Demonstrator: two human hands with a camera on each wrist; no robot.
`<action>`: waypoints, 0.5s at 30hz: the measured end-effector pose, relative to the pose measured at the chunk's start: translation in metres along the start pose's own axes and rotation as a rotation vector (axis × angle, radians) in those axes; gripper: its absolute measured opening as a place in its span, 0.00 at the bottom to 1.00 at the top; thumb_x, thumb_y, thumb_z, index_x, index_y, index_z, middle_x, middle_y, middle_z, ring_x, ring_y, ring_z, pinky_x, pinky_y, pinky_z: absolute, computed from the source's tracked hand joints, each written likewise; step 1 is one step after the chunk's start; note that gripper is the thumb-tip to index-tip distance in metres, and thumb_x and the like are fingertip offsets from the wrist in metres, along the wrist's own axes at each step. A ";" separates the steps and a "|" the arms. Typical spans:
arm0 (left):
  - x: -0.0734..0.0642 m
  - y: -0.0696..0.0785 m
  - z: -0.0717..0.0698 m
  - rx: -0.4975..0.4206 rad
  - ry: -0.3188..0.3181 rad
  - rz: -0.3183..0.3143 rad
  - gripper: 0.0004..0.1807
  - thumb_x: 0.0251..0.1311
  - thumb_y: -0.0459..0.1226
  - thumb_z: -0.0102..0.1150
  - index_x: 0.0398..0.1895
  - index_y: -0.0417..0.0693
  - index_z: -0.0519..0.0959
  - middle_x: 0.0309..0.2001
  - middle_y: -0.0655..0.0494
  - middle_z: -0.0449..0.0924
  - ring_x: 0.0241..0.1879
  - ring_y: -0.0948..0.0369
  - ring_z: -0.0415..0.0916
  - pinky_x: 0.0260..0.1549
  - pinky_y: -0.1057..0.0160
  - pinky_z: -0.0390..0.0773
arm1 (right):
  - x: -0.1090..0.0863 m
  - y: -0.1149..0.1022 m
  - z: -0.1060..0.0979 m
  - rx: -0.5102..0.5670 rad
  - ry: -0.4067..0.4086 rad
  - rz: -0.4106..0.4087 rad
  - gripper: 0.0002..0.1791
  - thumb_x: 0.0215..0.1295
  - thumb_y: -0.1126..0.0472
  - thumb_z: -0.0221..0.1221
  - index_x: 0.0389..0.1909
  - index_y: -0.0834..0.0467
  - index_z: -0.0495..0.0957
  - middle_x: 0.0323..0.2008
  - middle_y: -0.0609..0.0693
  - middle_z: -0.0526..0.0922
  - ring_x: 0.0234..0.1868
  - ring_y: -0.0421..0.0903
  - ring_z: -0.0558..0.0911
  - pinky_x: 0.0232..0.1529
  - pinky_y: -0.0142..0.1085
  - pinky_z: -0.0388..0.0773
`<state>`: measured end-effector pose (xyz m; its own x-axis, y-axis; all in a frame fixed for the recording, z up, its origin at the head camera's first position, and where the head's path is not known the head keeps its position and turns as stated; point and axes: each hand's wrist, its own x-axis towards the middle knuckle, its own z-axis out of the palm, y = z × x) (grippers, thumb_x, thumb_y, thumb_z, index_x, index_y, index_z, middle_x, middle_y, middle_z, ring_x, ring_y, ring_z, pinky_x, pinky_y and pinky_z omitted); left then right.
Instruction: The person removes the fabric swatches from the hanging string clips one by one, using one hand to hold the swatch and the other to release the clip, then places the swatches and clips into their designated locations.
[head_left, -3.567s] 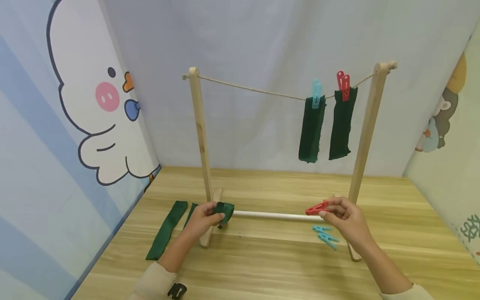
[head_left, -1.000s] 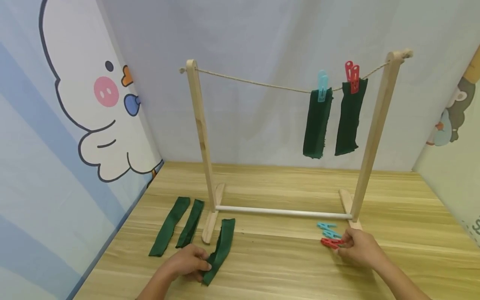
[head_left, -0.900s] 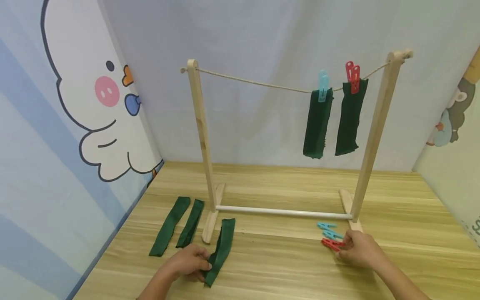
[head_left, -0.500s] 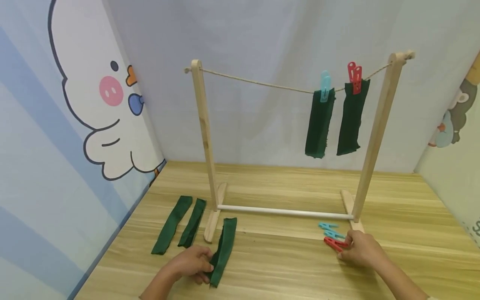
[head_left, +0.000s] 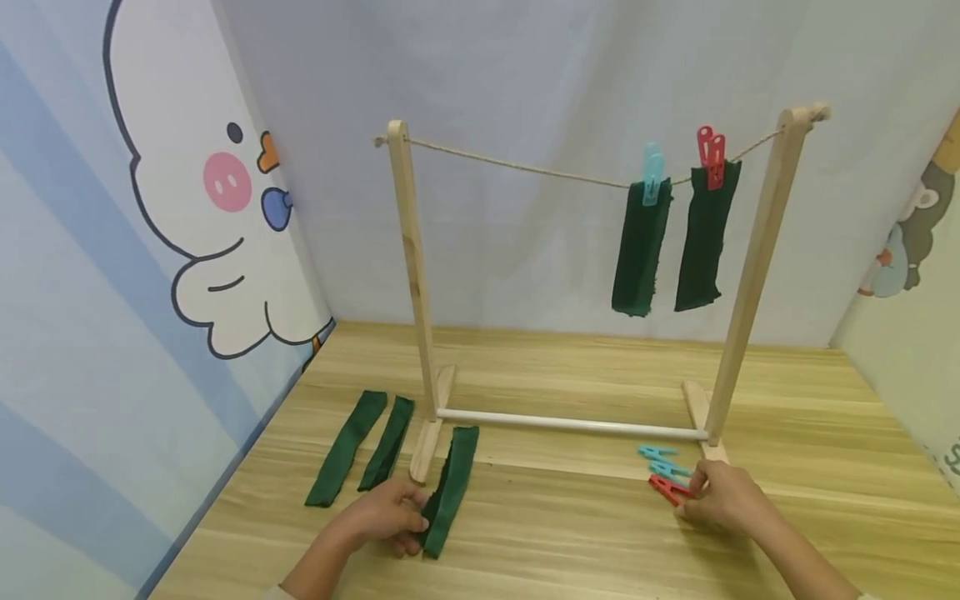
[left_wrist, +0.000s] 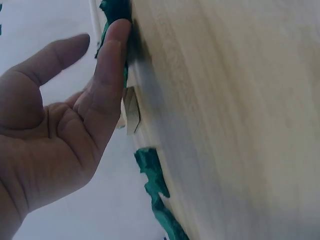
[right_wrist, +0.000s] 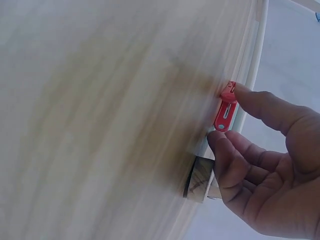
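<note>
My left hand (head_left: 390, 517) rests at the left edge of a dark green cloth strip (head_left: 456, 492) lying lengthwise on the table. In the left wrist view its fingers (left_wrist: 107, 65) are straight against the cloth, with the thumb held apart. My right hand (head_left: 723, 497) pinches a red clothespin (head_left: 667, 487) low at the tabletop; in the right wrist view thumb and forefinger sit at either end of the clothespin (right_wrist: 227, 107). Just behind it lie two light blue clothespins (head_left: 658, 452). Two more green strips (head_left: 348, 448) lie at the left.
A wooden stand with a left post (head_left: 412, 250), a right post (head_left: 761, 275) and a white bottom rod (head_left: 570, 423) carries a sagging rope (head_left: 517, 165). Two green cloths (head_left: 641, 250) hang at its right, under a blue clothespin (head_left: 652, 175) and a red clothespin (head_left: 716, 162).
Both hands have come down to the table, bringing the green strip and the red clothespin. Lately the left hand slid the strip slightly away from me; the red clothespin turned a little.
</note>
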<state>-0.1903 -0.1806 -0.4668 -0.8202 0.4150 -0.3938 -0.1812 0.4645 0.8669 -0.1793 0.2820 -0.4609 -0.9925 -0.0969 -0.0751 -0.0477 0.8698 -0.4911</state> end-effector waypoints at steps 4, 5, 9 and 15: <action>-0.006 0.000 -0.006 0.002 -0.025 0.074 0.16 0.54 0.29 0.57 0.45 0.28 0.73 0.27 0.46 0.79 0.26 0.50 0.80 0.26 0.55 0.80 | 0.000 -0.001 0.000 0.020 0.018 0.006 0.17 0.40 0.59 0.72 0.25 0.60 0.73 0.21 0.48 0.75 0.24 0.45 0.73 0.23 0.39 0.69; -0.008 0.000 -0.007 -0.001 -0.029 0.090 0.15 0.55 0.29 0.57 0.45 0.28 0.73 0.27 0.46 0.79 0.27 0.50 0.80 0.27 0.55 0.80 | -0.001 -0.001 -0.001 0.030 0.020 0.010 0.17 0.41 0.60 0.72 0.25 0.60 0.73 0.21 0.48 0.74 0.24 0.44 0.73 0.23 0.39 0.69; -0.016 0.001 -0.011 -0.036 -0.069 0.114 0.15 0.56 0.31 0.56 0.45 0.30 0.73 0.29 0.44 0.81 0.29 0.48 0.80 0.29 0.54 0.79 | -0.003 -0.002 -0.003 0.070 0.011 0.014 0.17 0.43 0.60 0.71 0.29 0.63 0.74 0.21 0.48 0.75 0.24 0.44 0.73 0.24 0.38 0.71; -0.023 0.010 -0.014 -0.053 -0.094 0.179 0.18 0.60 0.33 0.57 0.49 0.28 0.72 0.30 0.41 0.80 0.31 0.45 0.79 0.30 0.52 0.79 | -0.005 -0.007 -0.014 0.128 0.023 -0.015 0.15 0.49 0.63 0.68 0.33 0.67 0.75 0.23 0.49 0.76 0.27 0.45 0.76 0.24 0.38 0.73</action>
<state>-0.1807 -0.1965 -0.4449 -0.7879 0.5599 -0.2564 -0.0672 0.3357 0.9396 -0.1759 0.2835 -0.4452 -0.9941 -0.0967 -0.0482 -0.0488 0.7993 -0.5990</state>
